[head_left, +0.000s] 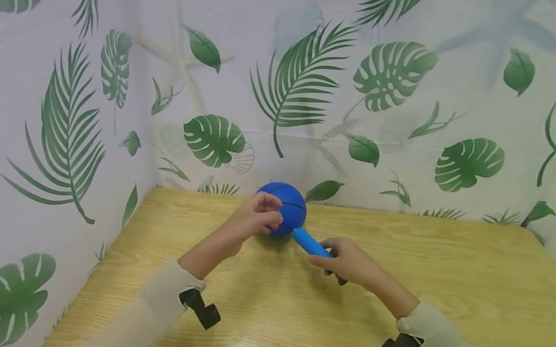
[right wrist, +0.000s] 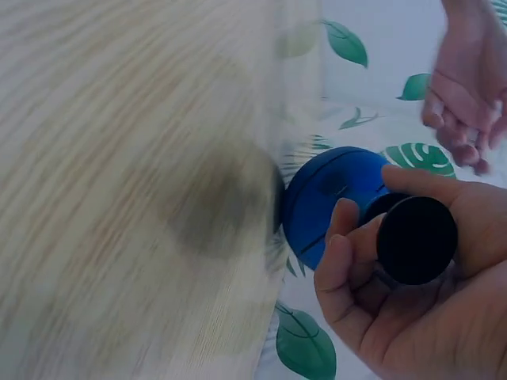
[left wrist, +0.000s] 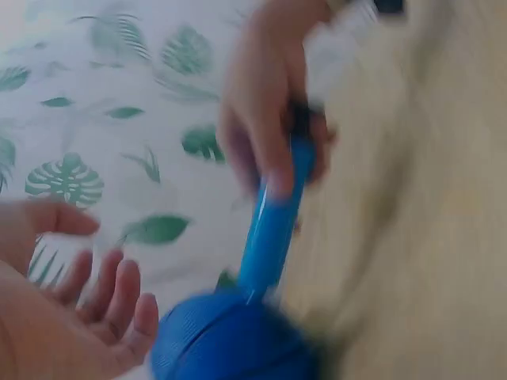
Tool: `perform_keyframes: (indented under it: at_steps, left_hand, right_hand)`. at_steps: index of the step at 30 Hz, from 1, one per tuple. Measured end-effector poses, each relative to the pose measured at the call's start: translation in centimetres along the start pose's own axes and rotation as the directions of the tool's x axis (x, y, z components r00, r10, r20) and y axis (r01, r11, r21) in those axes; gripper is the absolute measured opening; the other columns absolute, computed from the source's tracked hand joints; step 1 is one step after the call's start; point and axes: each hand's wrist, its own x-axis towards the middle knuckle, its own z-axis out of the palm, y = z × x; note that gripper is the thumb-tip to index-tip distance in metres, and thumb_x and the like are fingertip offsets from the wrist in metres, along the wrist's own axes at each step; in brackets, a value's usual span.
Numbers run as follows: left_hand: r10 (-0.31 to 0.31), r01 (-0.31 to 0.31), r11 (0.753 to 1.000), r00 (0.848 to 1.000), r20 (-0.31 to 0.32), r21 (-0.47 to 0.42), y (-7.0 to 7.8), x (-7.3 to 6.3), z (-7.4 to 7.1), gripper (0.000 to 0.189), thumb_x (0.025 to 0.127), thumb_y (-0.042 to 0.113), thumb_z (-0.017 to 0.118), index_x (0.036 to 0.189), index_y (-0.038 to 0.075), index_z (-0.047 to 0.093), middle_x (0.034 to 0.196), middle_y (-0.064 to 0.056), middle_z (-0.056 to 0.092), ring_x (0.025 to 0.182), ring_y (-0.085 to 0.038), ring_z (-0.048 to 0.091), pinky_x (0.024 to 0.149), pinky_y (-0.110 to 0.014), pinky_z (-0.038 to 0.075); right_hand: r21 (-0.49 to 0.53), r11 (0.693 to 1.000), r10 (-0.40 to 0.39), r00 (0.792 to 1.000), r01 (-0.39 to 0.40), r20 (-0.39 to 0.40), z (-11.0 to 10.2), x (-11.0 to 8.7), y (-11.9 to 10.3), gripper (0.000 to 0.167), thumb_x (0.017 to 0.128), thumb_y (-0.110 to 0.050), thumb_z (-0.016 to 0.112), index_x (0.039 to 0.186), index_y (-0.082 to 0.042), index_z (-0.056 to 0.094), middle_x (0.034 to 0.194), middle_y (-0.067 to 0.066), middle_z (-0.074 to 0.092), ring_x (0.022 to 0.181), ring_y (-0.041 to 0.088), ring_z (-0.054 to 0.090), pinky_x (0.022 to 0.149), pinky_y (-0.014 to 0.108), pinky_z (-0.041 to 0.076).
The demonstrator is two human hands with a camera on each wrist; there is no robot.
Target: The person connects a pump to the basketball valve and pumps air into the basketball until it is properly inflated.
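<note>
A blue ball with black lines (head_left: 294,203), like a small basketball, rests on the wooden table towards its far edge. My right hand (head_left: 345,260) grips a blue tube with a black end (head_left: 308,242), which looks like a hand pump. In the left wrist view the tube's front (left wrist: 269,245) meets the ball (left wrist: 234,340); a thin pale piece shows at the joint. The right wrist view shows the pump's round black end (right wrist: 417,240) among my fingers. My left hand (head_left: 258,217) hovers by the ball's left side, fingers loosely bent and holding nothing.
The wooden table (head_left: 453,276) reaches back to a white cloth wall with green leaves (head_left: 413,173). Another such wall (head_left: 12,135) stands along the left side. Small black devices (head_left: 201,309) sit on both wrists.
</note>
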Motion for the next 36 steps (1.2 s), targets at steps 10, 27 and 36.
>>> perform_keyframes:
  at_steps: [10, 27, 36]
  left_hand:
    - [0.296, -0.409, 0.331, 0.901, 0.318, 0.851, -2.4, 3.6, -2.9, 0.062, 0.082, 0.053, 0.08, 0.134, 0.024, 0.062, 0.149, -0.007, 0.054, 0.143, -0.032, 0.044, 0.116, -0.058, 0.037]
    - [0.267, -0.341, 0.3, 0.927, 0.265, 0.891, -4.8, 3.7, -3.6, 0.082, 0.067, 0.063, 0.086, 0.138, 0.031, 0.06, 0.147, -0.004, 0.054, 0.139, -0.031, 0.044, 0.112, -0.057, 0.041]
    - [0.301, -0.34, 0.329, 0.922, 0.244, 0.881, -5.5, 4.0, -3.7, 0.078, 0.067, 0.061, 0.086, 0.136, 0.032, 0.061, 0.145, -0.002, 0.055, 0.138, -0.031, 0.045, 0.11, -0.058, 0.043]
  right_hand:
    - [-0.506, 0.853, -0.166, 0.986, 0.128, -0.031, 1.4, 0.4, 0.6, 0.043, 0.093, -0.034, 0.073, 0.124, -0.006, 0.067, 0.088, -0.001, 0.066, 0.072, 0.011, 0.054, 0.066, 0.03, 0.044]
    - [-0.465, 0.869, -0.174, 0.984, 0.165, 0.025, 2.7, -0.2, 1.4, 0.041, 0.106, -0.027, 0.055, 0.136, 0.0, 0.052, 0.09, 0.0, 0.058, 0.078, 0.012, 0.053, 0.069, 0.029, 0.045]
    - [-0.516, 0.84, -0.173, 0.984, 0.169, 0.042, 2.5, -0.6, 1.4, 0.039, 0.106, -0.028, 0.053, 0.135, -0.002, 0.051, 0.089, -0.001, 0.055, 0.076, 0.011, 0.052, 0.066, 0.028, 0.045]
